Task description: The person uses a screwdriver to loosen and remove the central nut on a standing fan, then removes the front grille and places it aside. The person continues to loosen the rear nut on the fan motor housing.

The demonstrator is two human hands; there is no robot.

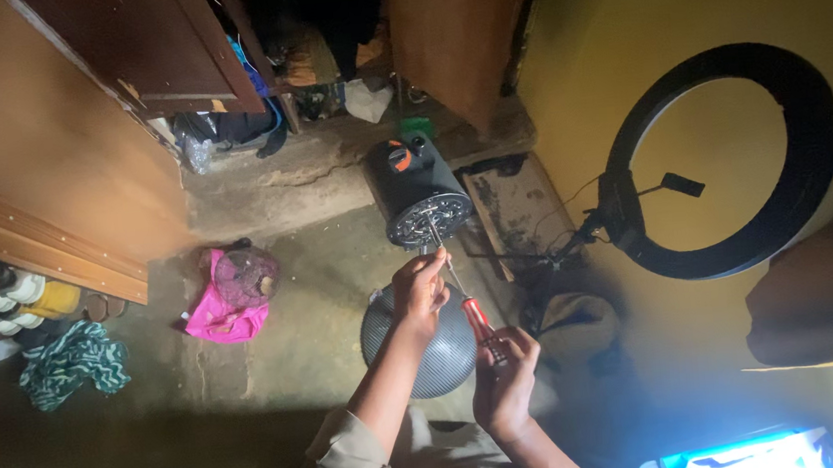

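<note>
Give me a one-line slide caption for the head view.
Left hand steadies a screwdriver, right hand gripping its handle, against a round black fan motor.

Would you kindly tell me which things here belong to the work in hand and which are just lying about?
In use:
- screwdriver, held by the right hand, guided by the left hand
- fan motor, where the tip sits
- fan grille beneath the hands

Lying about:
- ring light
- pink cloth
- green cloth
- shoes

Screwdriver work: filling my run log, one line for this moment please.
left hand steadies shaft | right hand grips screwdriver handle | tip at fan motor
</note>
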